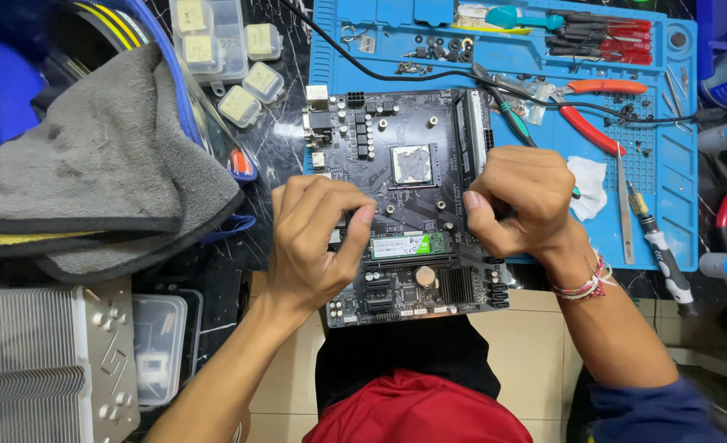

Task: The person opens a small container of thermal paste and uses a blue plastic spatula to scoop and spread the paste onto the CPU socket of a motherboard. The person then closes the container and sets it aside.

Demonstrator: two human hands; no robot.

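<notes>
A black computer motherboard (404, 139) lies partly on a blue work mat (667, 164), its near edge over my lap. A silver processor (411, 162) sits in its middle, and a green stick-shaped drive (404, 244) lies across its lower half. My left hand (314, 246) rests on the board's left side, thumb and fingers pinched near the drive's left end. My right hand (515, 201) is curled closed at the board's right edge, over the drive's right end. Whether it holds a small tool is hidden by the fingers.
Red-handled pliers (589, 115), screwdrivers (601, 33), tweezers (624, 213) and loose screws (437, 49) lie on the mat. A grey cloth (101, 164) covers a blue bag at left. A finned metal heatsink (43, 369) sits lower left, small clear boxes (216, 41) at top.
</notes>
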